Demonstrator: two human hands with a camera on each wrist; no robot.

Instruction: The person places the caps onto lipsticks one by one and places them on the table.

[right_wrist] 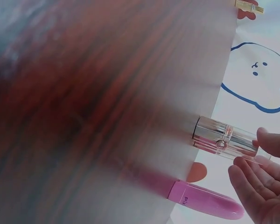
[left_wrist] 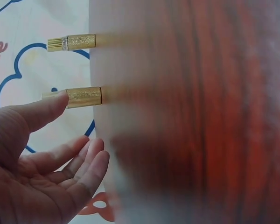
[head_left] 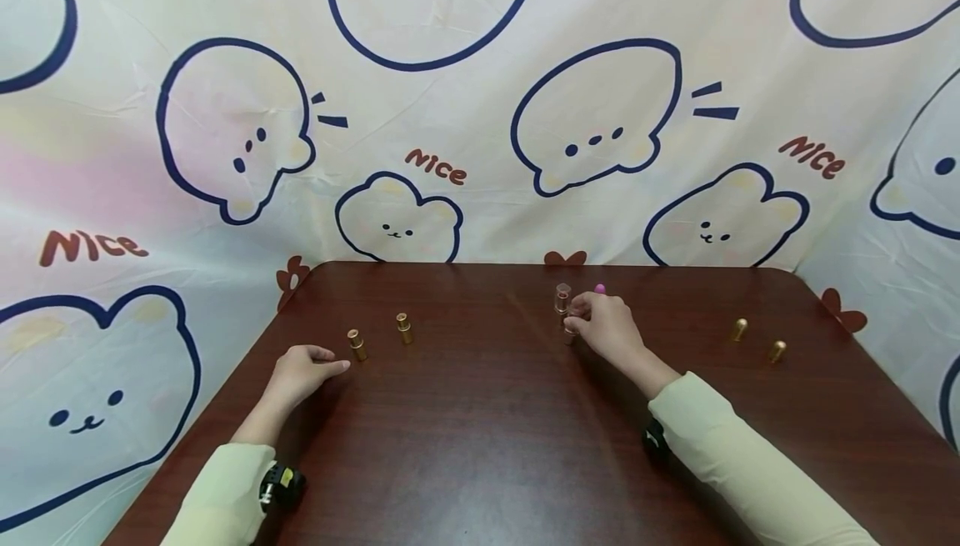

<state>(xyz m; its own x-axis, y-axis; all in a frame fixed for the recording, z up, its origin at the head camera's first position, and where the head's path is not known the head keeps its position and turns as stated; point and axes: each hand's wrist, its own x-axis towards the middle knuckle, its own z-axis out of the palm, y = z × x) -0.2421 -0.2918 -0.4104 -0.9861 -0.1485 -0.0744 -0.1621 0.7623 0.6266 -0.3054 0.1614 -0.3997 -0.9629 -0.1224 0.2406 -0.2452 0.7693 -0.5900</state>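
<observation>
My left hand (head_left: 300, 375) hovers beside the nearer of two upright gold lipstick tubes (head_left: 357, 345), thumb and fingers apart with nothing between them. In the left wrist view its thumb overlaps the end of that ornate tube (left_wrist: 86, 97), while the other fingers curve loosely below. Farther across the table, my right hand (head_left: 609, 327) pinches the top of a clear-capped lipstick (head_left: 569, 335) between thumb and index finger. The right wrist view shows that lipstick's shiny metallic base (right_wrist: 210, 130) upright on the table, partly overlapping a similar one.
A second clear-capped lipstick (head_left: 562, 298) stands just behind the right fingers, and a pink rounded tube (right_wrist: 205, 200) is close by. Another gold tube (head_left: 404, 328) stands at left. Two small gold round-topped pieces (head_left: 741, 329) are at right. A printed cloth hangs behind the brown table (head_left: 480, 446).
</observation>
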